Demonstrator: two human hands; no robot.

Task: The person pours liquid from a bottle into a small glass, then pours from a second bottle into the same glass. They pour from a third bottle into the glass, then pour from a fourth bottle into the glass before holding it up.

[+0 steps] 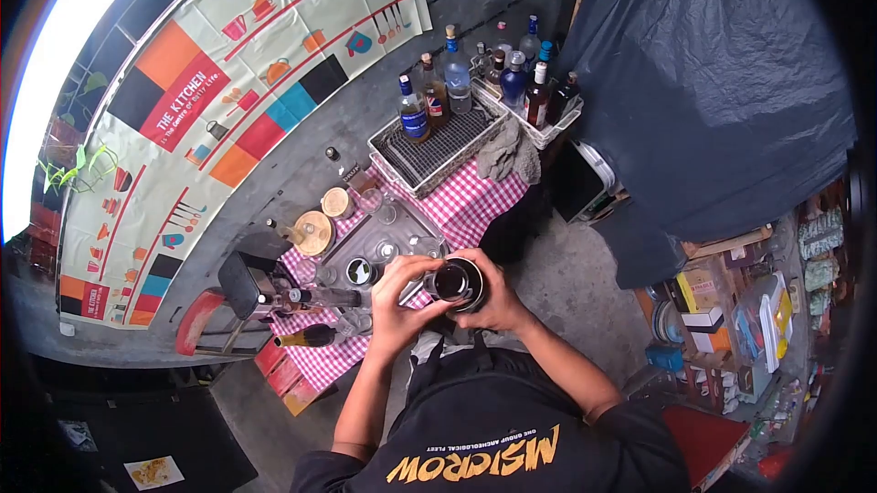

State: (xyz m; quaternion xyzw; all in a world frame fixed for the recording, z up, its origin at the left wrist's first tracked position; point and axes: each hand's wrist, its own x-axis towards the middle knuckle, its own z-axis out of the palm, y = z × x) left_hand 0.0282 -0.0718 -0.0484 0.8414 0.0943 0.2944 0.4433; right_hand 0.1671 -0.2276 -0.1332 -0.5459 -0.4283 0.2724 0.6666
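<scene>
Both hands are raised in front of the chest, around a dark round cup (451, 282) with a pale rim, seen from above. My left hand (402, 296) has its thumb and fingers curved against the cup's left side. On the right side, my right hand (493, 296) wraps round the cup. Below and beyond them, a metal tray (416, 222) with several clear glasses lies on a red-and-white checked cloth (466, 205). Near my left hand stands a glass with dark contents (362, 272). What the cup holds is too dark to tell.
A wire basket (425, 184) and a second basket (548, 138) hold several bottles at the back. A grey cloth (508, 153) hangs beside them. More bottles, including a dark one (309, 336), are at the left. Shelves (722, 310) stand at the right.
</scene>
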